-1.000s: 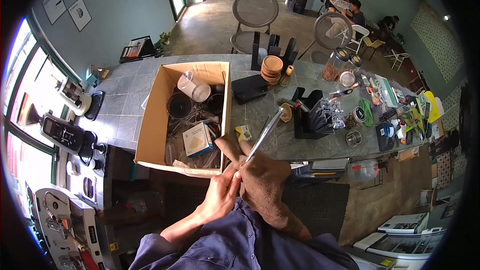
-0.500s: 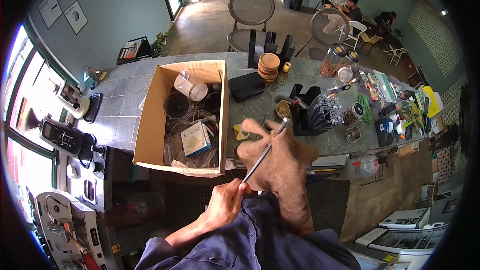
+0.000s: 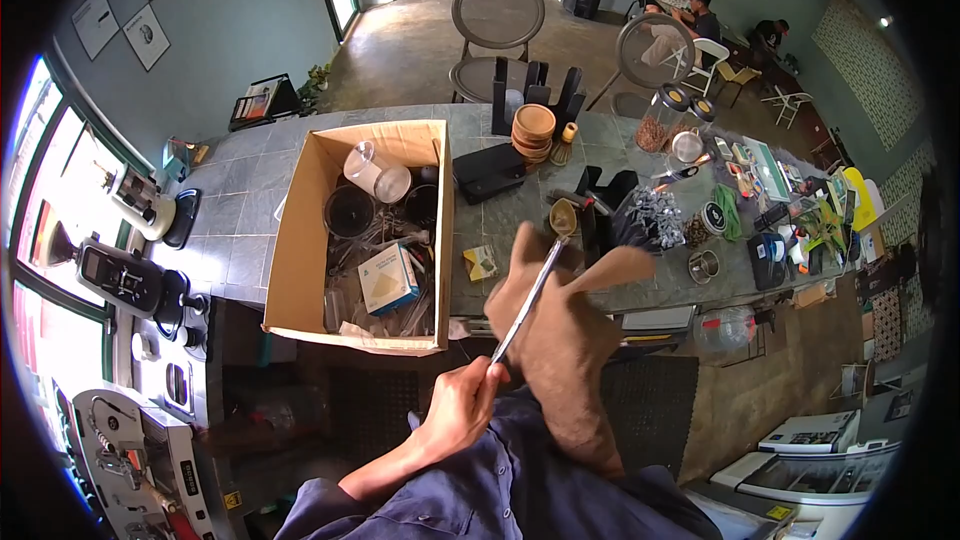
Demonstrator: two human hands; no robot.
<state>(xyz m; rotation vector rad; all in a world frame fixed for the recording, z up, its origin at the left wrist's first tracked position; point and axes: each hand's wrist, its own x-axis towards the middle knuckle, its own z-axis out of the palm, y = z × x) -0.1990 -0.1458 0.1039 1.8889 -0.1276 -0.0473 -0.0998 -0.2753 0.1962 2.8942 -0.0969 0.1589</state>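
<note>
The bench (image 3: 235,205) runs wide in front of me, its top in grey tiles with visible joints, daylight shining on its left end. A big open cardboard box (image 3: 287,250) stands on it, reaching the front edge. Just right of that lies a small yellow packet (image 3: 481,262). Behind are a black case (image 3: 490,172), stacked brown bowls (image 3: 533,128), a whisk (image 3: 562,150) and an upright black rack (image 3: 537,90). Farther right I see jars (image 3: 660,125), a green cloth (image 3: 728,215) and a metal cup (image 3: 704,267), with crowded clutter (image 3: 775,180) at the right end.
</note>
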